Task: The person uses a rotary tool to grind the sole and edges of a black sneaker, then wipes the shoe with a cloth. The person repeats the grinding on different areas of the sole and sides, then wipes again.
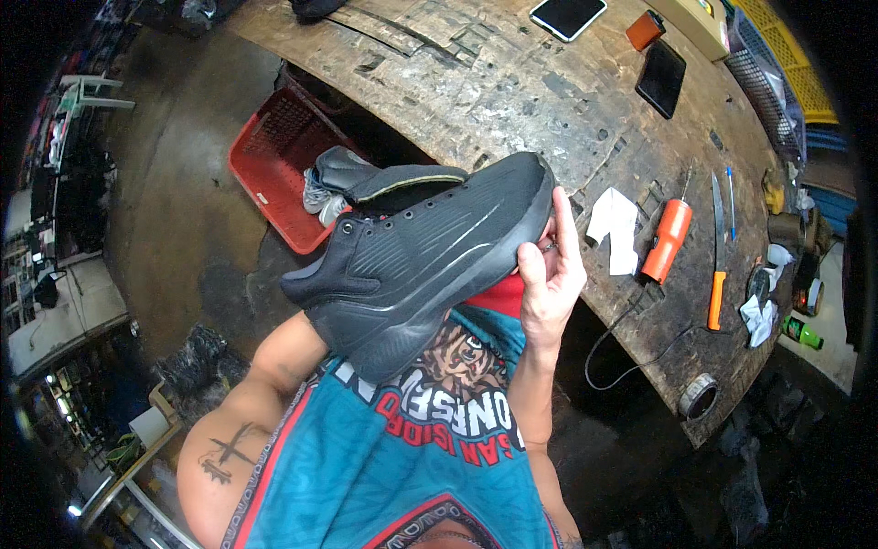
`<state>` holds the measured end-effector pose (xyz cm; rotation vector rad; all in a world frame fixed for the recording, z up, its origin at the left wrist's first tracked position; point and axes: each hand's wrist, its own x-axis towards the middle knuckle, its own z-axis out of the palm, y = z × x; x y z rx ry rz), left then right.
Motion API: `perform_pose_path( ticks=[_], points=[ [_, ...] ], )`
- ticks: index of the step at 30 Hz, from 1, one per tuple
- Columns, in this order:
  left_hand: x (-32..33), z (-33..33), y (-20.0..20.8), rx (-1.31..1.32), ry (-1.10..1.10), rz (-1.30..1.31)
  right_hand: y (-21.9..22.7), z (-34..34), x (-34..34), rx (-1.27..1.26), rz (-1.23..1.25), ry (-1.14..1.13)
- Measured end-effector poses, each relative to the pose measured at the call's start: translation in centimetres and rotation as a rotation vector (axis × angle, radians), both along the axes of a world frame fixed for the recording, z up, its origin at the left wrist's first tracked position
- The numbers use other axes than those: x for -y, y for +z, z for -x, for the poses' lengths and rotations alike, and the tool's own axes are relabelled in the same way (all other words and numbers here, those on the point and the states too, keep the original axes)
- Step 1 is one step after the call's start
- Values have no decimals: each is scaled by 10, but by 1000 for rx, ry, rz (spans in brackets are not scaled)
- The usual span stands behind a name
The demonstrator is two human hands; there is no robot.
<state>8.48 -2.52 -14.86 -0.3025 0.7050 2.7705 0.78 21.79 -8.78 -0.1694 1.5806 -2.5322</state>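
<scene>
A black sneaker [421, 242] with a thick dark sole is tilted on its side in front of my chest, toe up to the right. My right hand [551, 288] holds it at the toe, thumb by the sole and a finger stretched along the toe's edge. My left forearm [291, 346] passes behind the heel, and the shoe hides my left hand. The lace holes along the upper show no lace. Just beyond the upper, a dark padded flap [407, 183] with a pale edge sticks out; whether it belongs to this shoe I cannot tell.
A red plastic basket [245, 165] holding grey shoes stands left of the worn wooden table [512, 101]. On the table lie an orange corded tool [669, 240], an orange-handled knife [717, 293], a white strip [622, 240], two phones [660, 80] and a round tin [699, 396].
</scene>
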Motion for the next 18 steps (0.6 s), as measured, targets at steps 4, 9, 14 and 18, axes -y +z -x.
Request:
perform_pose_path(
  ticks=[4,9,14,18],
  points=[
    [2,1,-4,-5,16,-3,0,1,-4,22,-155,-14],
    [-4,5,-4,-52,47,-33,-10,-7,7,-107,-256,-26],
    [-20,38,-3,-145,10,-157,-37,-24,27,-157,-75,-69],
    [-20,70,0,-176,-39,-293,-35,-19,5,-194,-171,-59]
  ],
)
